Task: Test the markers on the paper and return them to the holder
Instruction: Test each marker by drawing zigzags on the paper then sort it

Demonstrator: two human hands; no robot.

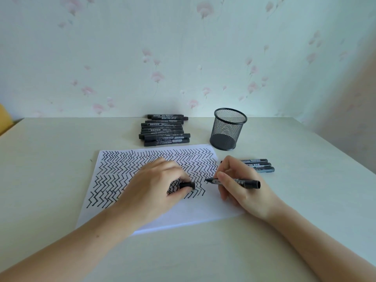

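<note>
A white sheet of paper (203, 210) covered with rows of black zigzag lines lies in the middle of the table. My right hand (242, 186) grips an uncapped black marker (247, 183), its tip pointing left at the paper beside the last zigzag row. My left hand (156, 186) rests on the paper and pinches the marker's black cap (187, 185). A black mesh holder (227, 129) stands upright behind the paper's right corner; nothing shows inside it.
A pile of several black markers (164, 130) lies behind the paper near the wall. Three more markers (258, 165) lie on the table (61, 149) right of the paper, behind my right hand. A floral wall rises at the table's back edge.
</note>
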